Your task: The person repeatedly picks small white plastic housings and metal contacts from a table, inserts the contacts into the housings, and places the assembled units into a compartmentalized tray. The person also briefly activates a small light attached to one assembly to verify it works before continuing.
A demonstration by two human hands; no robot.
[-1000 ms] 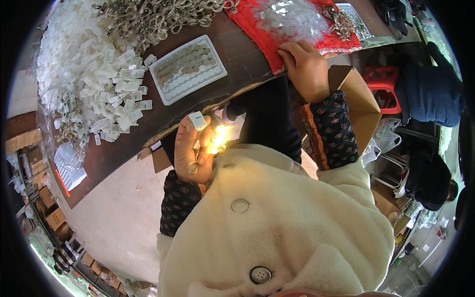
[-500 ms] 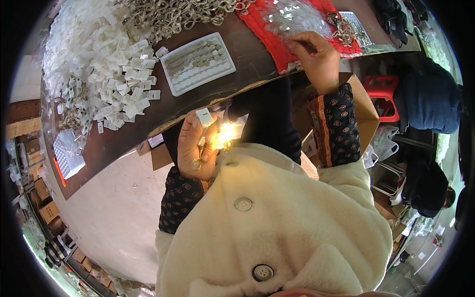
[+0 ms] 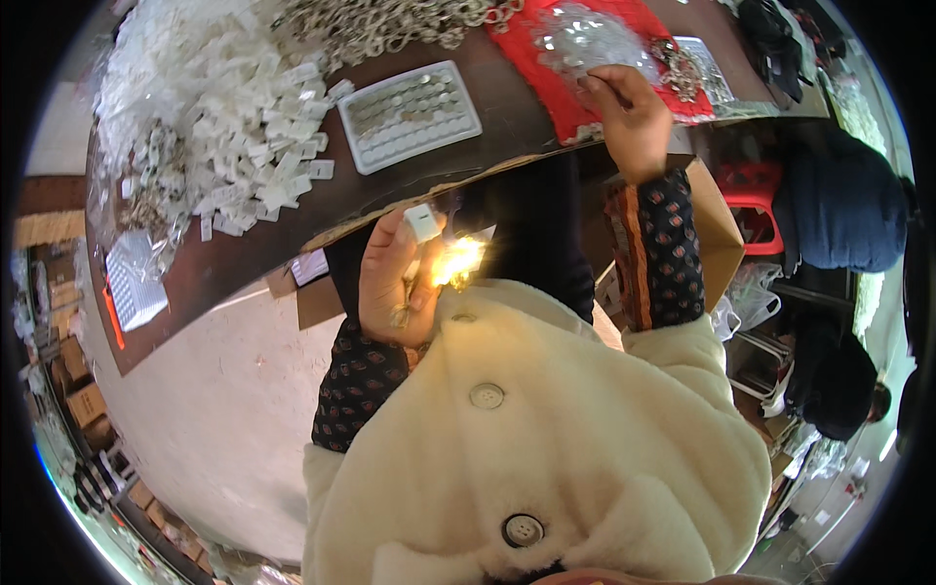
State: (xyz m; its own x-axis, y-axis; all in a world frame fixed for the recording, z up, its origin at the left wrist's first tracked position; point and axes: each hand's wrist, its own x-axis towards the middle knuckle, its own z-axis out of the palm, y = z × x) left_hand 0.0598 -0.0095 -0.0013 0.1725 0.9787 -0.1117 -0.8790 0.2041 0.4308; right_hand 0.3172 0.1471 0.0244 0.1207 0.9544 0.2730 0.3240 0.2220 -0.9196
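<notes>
My left hand [image 3: 383,281] is closed around a lit string of fairy lights, held just past the coat front. Its small white battery box [image 3: 421,223] sticks up at the fingertips, and the warm glowing lights [image 3: 458,261] bunch beside the fingers. Glare hides part of the bundle and whatever pale flat piece lies behind it. Over the table's edge my right hand [image 3: 639,127] has thumb and forefinger pinched together, at the near side of a heap of clear plastic pieces [image 3: 590,41] on a red cloth [image 3: 531,68]. What the pinch holds, if anything, is too small to make out.
White battery boxes [image 3: 258,136] lie heaped on the dark table [image 3: 283,255] at left, coiled wire strings [image 3: 390,27] behind. A white tray [image 3: 429,139] of round button cells stands mid-table. A cardboard box [image 3: 717,229], a red stool [image 3: 765,210] and people in dark clothes are at right.
The view has shifted slightly, so the table items sit a little farther right. My left hand still holds the lit string; my right fingers stay pinched by the plastic pieces.
</notes>
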